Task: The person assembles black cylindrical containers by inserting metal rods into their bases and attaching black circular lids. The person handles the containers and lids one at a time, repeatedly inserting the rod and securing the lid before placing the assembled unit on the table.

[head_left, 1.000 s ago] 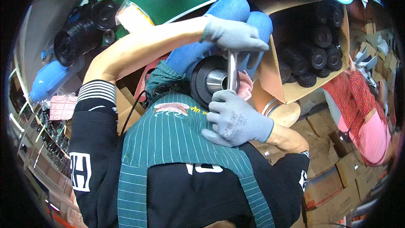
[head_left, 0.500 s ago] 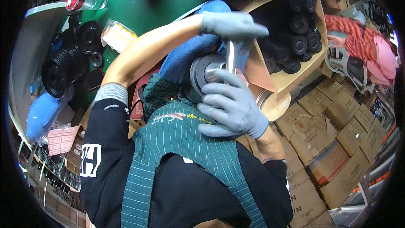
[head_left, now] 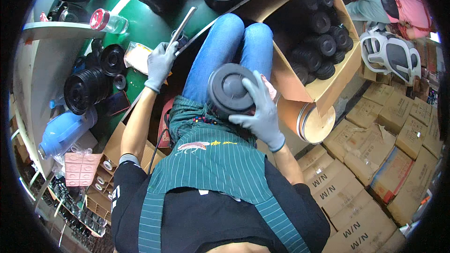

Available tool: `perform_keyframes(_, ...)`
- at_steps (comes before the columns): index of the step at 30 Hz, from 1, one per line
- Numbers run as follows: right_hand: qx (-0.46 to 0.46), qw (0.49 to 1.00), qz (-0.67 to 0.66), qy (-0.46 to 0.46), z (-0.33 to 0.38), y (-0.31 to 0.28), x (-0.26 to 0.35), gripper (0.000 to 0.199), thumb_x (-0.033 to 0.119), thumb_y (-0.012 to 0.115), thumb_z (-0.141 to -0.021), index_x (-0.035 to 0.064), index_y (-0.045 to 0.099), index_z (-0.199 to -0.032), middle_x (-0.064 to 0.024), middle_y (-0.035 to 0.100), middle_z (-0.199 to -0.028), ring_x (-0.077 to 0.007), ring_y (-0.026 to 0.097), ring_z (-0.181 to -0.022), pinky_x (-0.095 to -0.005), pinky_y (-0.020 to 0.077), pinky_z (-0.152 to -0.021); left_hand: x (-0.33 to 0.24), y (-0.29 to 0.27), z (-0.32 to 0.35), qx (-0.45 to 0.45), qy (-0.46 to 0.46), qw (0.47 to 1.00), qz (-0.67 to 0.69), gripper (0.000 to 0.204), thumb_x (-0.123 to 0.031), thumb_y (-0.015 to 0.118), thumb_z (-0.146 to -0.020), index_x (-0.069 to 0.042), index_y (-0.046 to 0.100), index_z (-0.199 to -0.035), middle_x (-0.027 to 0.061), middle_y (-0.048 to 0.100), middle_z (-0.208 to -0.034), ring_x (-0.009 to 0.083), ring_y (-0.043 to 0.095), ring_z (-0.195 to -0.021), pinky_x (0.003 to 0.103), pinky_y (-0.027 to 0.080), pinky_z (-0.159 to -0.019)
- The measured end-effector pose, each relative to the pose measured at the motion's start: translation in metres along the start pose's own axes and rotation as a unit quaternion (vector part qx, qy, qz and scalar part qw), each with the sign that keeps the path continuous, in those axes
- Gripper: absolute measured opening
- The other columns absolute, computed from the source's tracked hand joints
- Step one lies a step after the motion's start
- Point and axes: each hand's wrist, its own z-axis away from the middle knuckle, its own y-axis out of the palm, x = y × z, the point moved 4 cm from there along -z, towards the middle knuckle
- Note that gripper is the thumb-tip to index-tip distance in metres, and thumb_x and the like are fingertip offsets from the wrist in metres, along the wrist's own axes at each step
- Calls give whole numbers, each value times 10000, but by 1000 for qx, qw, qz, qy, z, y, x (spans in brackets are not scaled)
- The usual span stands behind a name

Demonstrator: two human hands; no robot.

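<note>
My left hand, in a grey glove, is closed round a long, narrow silver metal bar over the edge of the green table. The bar points up and to the right; its lower end is hidden in the fist. Above my lap, my gloved right hand grips a thick black round part by its right rim. This part has a raised ring and a domed middle on its upper face. What lies beneath it is hidden.
The green table bears stacked black discs, a red-lidded jar and a blue bottle. At right stands a carton of black round parts, with a round drum below. Flat cartons cover the floor. Another person is at far right.
My left hand has swung left with the metal bar, away from the black round part. The right hand now grips that part's rim, and its face is tilted up into view.
</note>
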Motion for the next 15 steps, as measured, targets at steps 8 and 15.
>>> perform_keyframes(8, -73, 972, 34, -221, 56, 4, 34, 874, 483, 976, -667, 111, 710, -1412, -340, 404, -1635, -554, 433, -1504, -572, 390, -1242, -15, 2, -19, -62, 107, 971, -203, 444, -511, 649, -1034, -80, 754, -1054, 211, 756, -889, 416, 746, -833, 524, 570, -752)
perform_keyframes(15, -157, 975, -84, -130, 22, -41, 32, 983, 452, 1011, -665, 91, 637, -1499, -294, 418, -1664, -421, 473, -1508, -464, 421, -1216, -53, -44, 25, -107, 342, 932, -58, 558, -316, 784, -922, -43, 638, -1386, 284, 637, -1388, 460, 635, -1284, 497, 541, -1058)
